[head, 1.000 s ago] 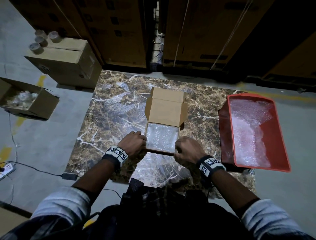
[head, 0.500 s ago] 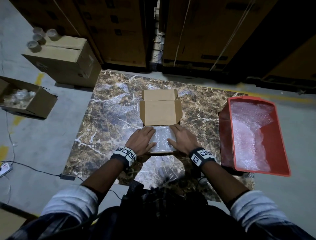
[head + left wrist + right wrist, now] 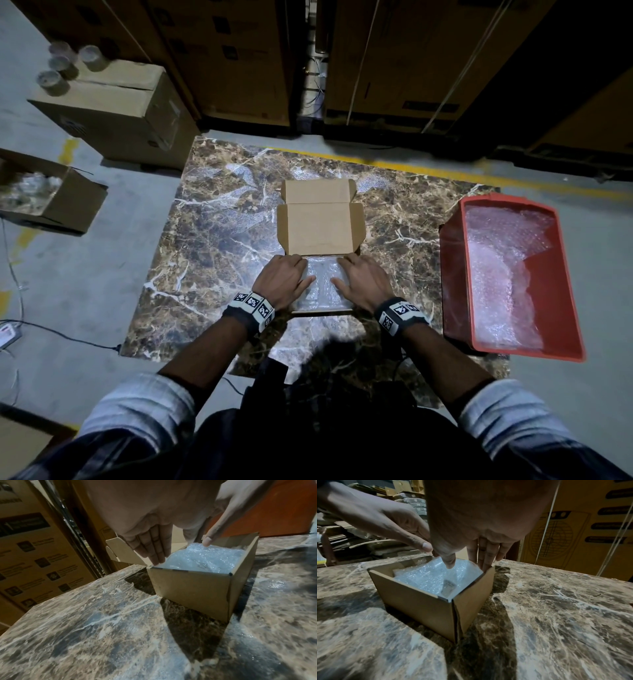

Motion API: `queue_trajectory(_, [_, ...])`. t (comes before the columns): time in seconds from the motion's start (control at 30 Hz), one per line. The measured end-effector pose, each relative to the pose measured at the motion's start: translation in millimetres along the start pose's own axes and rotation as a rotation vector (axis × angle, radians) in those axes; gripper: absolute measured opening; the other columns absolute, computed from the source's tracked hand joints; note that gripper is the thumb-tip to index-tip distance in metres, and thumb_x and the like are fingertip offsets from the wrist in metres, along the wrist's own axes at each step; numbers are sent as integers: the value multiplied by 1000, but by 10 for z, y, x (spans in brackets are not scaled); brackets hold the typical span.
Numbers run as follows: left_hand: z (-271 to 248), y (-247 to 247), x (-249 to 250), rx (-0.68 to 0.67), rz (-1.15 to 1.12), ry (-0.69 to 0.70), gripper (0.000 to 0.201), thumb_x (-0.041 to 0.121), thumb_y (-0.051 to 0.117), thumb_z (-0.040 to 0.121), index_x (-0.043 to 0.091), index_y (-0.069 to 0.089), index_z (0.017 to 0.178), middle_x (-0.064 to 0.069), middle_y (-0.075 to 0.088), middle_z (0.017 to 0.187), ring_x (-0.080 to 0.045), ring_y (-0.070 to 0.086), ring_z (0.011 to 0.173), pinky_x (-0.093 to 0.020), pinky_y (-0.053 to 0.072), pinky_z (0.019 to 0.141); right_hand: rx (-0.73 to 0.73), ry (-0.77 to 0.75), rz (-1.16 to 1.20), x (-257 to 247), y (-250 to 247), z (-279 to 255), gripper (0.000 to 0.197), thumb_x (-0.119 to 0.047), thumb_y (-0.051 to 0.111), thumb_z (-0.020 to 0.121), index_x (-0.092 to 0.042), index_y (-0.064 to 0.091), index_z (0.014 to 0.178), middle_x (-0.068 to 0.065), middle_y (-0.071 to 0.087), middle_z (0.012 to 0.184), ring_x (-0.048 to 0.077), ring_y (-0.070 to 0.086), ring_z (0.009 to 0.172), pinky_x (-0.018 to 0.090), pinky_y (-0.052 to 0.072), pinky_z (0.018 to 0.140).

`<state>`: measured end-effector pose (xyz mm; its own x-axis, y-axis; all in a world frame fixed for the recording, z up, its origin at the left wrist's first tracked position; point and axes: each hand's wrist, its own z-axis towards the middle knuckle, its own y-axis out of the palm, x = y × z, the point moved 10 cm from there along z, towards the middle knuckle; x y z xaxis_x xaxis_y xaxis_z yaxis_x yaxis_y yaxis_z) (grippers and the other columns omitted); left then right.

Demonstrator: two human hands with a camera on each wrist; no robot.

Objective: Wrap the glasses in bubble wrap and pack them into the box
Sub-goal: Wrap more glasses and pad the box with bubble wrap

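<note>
A small cardboard box [image 3: 320,236] stands open on the marble slab, its lid tilted back. Bubble-wrapped bundles [image 3: 322,287] fill it to the rim. My left hand [image 3: 282,281] lies over the box's left wall and my right hand [image 3: 364,282] over the right wall. In the left wrist view the left hand's [image 3: 154,545] straight fingers point down at the rim of the box [image 3: 192,588]. In the right wrist view the right hand's [image 3: 471,555] thumb presses the bubble wrap [image 3: 428,577] inside the box [image 3: 423,609]. Neither hand grips anything.
A red bin [image 3: 455,274] with loose bubble wrap [image 3: 503,274] stands right of the slab [image 3: 212,257]. On the floor at left are an open carton [image 3: 78,202] holding glasses and a closed carton [image 3: 116,113] with several glasses [image 3: 61,65] on top. Large cartons line the back.
Both hands moved from the box's near corners up over its side walls, thumbs now on the bubble wrap. The lid stands squarer behind.
</note>
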<state>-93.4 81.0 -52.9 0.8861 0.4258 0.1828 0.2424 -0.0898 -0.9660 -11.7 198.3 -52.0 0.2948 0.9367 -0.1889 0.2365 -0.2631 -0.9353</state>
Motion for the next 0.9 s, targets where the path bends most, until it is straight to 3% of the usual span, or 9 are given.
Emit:
queue_trajectory(0.2, [-46,6,-42,-34,182,-111,54,60,31,100,20,65,115,5,73,111,-23,55,110,-46,31,87,-10,-32,-70,-60,-46,83,49,-51,49,101,-12,63,128,8,68,127,26,63,113,39,38,111])
queue_trajectory(0.4, [-70,25,-140,-48,102,-162,53,65,36,97,23,62,116,5,72,111,-24,54,113,-48,31,88,8,-34,-112,-56,-15,126,61,-64,44,98,-12,66,123,7,70,124,26,63,114,39,38,112])
queue_trajectory(0.53, [-74,89,-195,-74,61,-188,62,73,28,95,27,57,125,5,72,115,-24,53,113,-47,31,87,20,-23,-127,-90,-53,133,71,-70,38,97,-10,66,124,8,71,121,25,64,114,40,38,112])
queue_trajectory(0.6, [-76,100,-215,-76,22,-203,65,75,27,95,28,54,131,4,70,120,-26,53,115,-47,30,88,23,-10,-110,-90,-91,125,71,-70,40,97,-10,68,121,9,72,117,26,66,109,39,44,106])
queue_trajectory(0.77, [-54,-73,-157,-33,-72,-207,58,69,31,98,30,54,134,3,66,130,-24,55,113,-45,31,86,50,102,165,113,-220,40,54,-63,48,99,-14,72,101,8,71,90,24,66,81,33,54,71])
queue_trajectory(0.9, [24,-253,62,-16,-144,-187,47,57,46,99,26,61,131,1,67,129,-24,55,120,-45,29,93,171,213,370,489,-605,-214,34,-45,61,100,-17,76,113,5,76,98,18,69,78,29,57,70])
